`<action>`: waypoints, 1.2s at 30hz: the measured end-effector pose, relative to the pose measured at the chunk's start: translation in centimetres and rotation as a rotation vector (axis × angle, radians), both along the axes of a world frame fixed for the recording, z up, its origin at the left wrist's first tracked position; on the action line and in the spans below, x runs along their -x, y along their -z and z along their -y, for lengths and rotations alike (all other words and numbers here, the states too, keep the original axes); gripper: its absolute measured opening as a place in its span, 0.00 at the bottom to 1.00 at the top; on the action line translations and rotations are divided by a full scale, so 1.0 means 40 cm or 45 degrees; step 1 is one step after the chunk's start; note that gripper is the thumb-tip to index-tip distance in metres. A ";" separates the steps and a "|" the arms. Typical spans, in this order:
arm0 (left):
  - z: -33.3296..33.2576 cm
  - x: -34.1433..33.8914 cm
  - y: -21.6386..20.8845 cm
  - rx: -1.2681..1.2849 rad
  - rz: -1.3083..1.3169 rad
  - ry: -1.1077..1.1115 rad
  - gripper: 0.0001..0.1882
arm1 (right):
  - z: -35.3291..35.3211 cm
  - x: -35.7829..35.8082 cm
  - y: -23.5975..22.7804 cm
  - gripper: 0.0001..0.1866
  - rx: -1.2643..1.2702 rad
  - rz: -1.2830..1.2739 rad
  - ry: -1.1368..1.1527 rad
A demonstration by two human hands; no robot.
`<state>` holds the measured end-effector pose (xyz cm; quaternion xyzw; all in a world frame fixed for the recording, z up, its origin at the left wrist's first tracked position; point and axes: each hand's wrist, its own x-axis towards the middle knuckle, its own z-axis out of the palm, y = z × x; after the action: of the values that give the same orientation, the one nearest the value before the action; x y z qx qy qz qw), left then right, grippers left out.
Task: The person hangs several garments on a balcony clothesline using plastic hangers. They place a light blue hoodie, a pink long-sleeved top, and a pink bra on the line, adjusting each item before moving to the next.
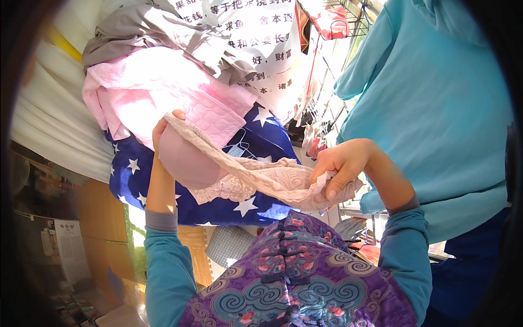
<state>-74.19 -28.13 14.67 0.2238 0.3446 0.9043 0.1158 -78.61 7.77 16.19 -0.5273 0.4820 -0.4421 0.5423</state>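
A pale pink-beige lace bra (pixel 256 177) is stretched between my two hands, with one smooth moulded cup (pixel 188 155) facing me on the left. My left hand (pixel 168 126) grips its upper left edge, the fingers partly hidden behind the fabric. On the other side, my right hand (pixel 343 165) pinches the bunched lace end between thumb and fingers. Below the bra lies a dark blue cloth with white stars (pixel 131 182). Just beyond my left hand rests a pink quilted garment (pixel 163 82).
A grey garment (pixel 147 30) lies over the pink one at the back. A light blue face mask (pixel 235 151) sits on the starred cloth. To the right hangs a large turquoise garment (pixel 430 109). Behind stands a white printed sheet (pixel 267 49), near a wire rack (pixel 348 22).
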 end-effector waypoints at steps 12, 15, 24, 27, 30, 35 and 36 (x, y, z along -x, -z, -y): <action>-0.057 -0.118 -0.081 2.731 -1.710 -0.470 0.02 | -0.124 0.115 0.086 0.06 -0.240 -1.692 0.965; -0.010 -0.110 -0.127 2.599 -1.695 -0.864 0.07 | -0.152 0.155 0.070 0.05 -0.329 -2.096 1.037; 0.014 -0.052 -0.158 2.429 -1.764 -1.102 0.11 | -0.164 0.194 0.008 0.06 0.179 -2.295 1.285; 0.023 -0.054 -0.198 2.322 -1.598 -1.109 0.10 | -0.179 0.218 -0.011 0.06 0.239 -2.161 1.350; -0.001 -0.052 -0.247 1.718 -1.486 -1.187 0.11 | -0.183 0.243 -0.032 0.06 0.290 -2.088 1.398; -0.057 0.021 -0.302 1.689 -1.423 -1.763 0.13 | -0.155 0.288 -0.033 0.07 0.387 -1.962 1.433; -0.059 0.026 -0.313 1.877 -1.384 -1.666 0.12 | -0.152 0.303 -0.031 0.07 0.387 -1.916 1.440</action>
<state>-75.24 -25.77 27.17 0.2414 0.8507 0.1490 -0.4425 -90.73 13.86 17.42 -0.4272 0.8255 -0.2415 -0.2788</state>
